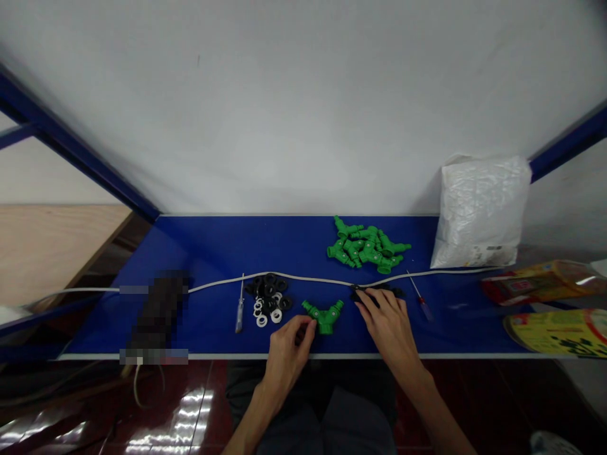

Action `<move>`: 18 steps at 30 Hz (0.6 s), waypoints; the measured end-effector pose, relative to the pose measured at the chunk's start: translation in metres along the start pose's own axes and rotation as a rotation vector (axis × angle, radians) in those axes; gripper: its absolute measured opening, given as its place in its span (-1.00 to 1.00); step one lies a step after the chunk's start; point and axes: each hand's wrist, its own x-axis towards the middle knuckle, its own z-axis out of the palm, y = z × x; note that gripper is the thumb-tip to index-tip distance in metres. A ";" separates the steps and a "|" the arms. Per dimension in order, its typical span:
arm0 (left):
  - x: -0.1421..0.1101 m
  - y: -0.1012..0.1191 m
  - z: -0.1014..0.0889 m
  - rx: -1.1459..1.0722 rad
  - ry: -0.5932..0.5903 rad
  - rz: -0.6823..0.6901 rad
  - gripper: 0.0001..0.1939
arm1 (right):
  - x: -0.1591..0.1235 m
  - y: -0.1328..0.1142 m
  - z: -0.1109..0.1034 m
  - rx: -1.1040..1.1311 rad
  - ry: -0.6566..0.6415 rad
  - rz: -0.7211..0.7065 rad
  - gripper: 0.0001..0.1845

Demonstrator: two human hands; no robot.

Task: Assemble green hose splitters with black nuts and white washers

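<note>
A green Y-shaped hose connector (325,319) lies near the table's front edge with its two arms pointing away from me. My left hand (290,341) is closed in a pinch at the connector's left side, fingertips against it. To the right, my right hand (386,319) reaches over some small black parts (396,292), its fingers stretched out and a little apart. A black piece shows by its index fingertip; the hand partly covers the others. Left of the connector sits a pile of black rings (269,287) and white rings (262,320).
Several more green connectors (365,246) are heaped at the back. A white cable (313,279) crosses the blue table (227,240). Screwdrivers lie left (239,313) and right (422,300). A white plastic package (484,212) and yellow bags (559,332) are at right; a blurred dark object (159,313) is at left.
</note>
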 end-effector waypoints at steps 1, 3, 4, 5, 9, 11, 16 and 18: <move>0.000 0.000 0.000 -0.001 0.001 0.001 -0.72 | 0.002 0.000 0.000 0.015 -0.004 -0.002 -0.66; 0.000 0.001 0.000 -0.004 -0.001 0.001 -0.71 | 0.004 -0.001 0.002 0.053 -0.012 0.002 -0.66; -0.001 0.001 0.000 -0.006 -0.002 -0.001 -0.71 | 0.004 -0.001 0.002 0.076 -0.015 0.010 -0.66; -0.001 0.001 0.000 -0.009 -0.003 -0.003 -0.71 | 0.005 -0.001 0.003 0.103 -0.016 0.022 -0.67; -0.001 0.000 0.000 -0.017 -0.004 -0.007 -0.68 | 0.005 -0.001 0.003 0.253 0.002 0.105 -0.71; -0.001 -0.001 0.001 -0.017 -0.005 -0.008 -0.67 | 0.005 0.000 0.002 0.360 0.028 0.164 -0.74; -0.002 -0.004 0.002 -0.016 0.005 -0.007 -0.71 | 0.004 -0.001 -0.005 0.702 0.116 0.405 -0.71; -0.002 -0.004 0.002 -0.018 0.007 -0.010 -0.72 | 0.002 -0.005 -0.008 0.867 0.117 0.523 -0.65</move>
